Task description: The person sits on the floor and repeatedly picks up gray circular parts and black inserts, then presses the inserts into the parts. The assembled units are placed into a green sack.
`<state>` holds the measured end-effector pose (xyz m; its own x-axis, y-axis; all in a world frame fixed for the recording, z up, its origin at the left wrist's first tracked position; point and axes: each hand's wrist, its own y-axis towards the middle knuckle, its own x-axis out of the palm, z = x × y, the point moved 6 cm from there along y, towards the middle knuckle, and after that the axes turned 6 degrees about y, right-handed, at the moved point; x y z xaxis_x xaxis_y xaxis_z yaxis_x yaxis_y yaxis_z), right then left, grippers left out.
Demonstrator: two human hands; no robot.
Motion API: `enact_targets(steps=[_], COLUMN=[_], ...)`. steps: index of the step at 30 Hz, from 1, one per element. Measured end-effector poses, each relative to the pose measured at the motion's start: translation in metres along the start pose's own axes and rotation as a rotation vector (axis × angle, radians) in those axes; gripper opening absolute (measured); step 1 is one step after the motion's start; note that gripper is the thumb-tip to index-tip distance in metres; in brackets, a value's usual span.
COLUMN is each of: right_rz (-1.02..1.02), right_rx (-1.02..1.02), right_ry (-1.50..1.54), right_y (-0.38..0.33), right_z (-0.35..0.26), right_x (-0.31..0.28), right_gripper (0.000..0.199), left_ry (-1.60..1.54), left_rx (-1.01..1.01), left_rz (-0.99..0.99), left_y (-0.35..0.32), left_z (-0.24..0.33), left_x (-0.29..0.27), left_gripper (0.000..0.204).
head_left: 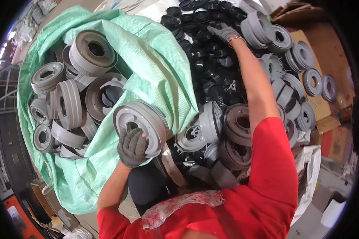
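Observation:
My left hand, in a dark grey glove, grips the near rim of a large grey plastic flanged ring with a stepped outer wall. The ring is tilted beside the green bag's edge, above my knee. My right hand, gloved too, is stretched far forward over a heap of black threaded plastic caps. Its fingers look extended among the caps at the heap's far end; the fingertips are hard to make out. An orange band circles the right wrist.
To my left, a green woven bag holds several grey rings. More grey rings lie below my right arm and to its right. Cardboard is at the far right. A white sack lies near my right side.

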<state>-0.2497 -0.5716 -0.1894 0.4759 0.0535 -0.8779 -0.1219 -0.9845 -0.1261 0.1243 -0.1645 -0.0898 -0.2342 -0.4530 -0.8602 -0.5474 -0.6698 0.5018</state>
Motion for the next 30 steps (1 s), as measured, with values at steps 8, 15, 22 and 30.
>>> enact_targets(steps=[8, 15, 22, 30], right_rz=[-0.459, -0.634, -0.573, 0.275], right_rx=[-0.496, -0.711, -0.682, -0.695], right_ry=[-0.246, -0.26, -0.378, -0.575], right_y=[-0.128, -0.233, -0.205, -0.016], right_z=[-0.045, -0.029, -0.114, -0.235], right_x=[0.075, 0.08, -0.004, 0.027], right_gripper=[0.063, 0.039, 0.038, 0.062], left_ry=[0.015, -0.11, 0.158, 0.018], left_rx=[-0.052, -0.138, -0.575, -0.462], left_rz=[0.034, 0.254, 0.349, -0.218], left_y=[-0.009, 0.014, -0.026, -0.055], left_z=[-0.004, -0.011, -0.048, -0.061], left_x=[-0.005, -0.074, -0.062, -0.005], left_gripper=[0.046, 0.079, 0.07, 0.053])
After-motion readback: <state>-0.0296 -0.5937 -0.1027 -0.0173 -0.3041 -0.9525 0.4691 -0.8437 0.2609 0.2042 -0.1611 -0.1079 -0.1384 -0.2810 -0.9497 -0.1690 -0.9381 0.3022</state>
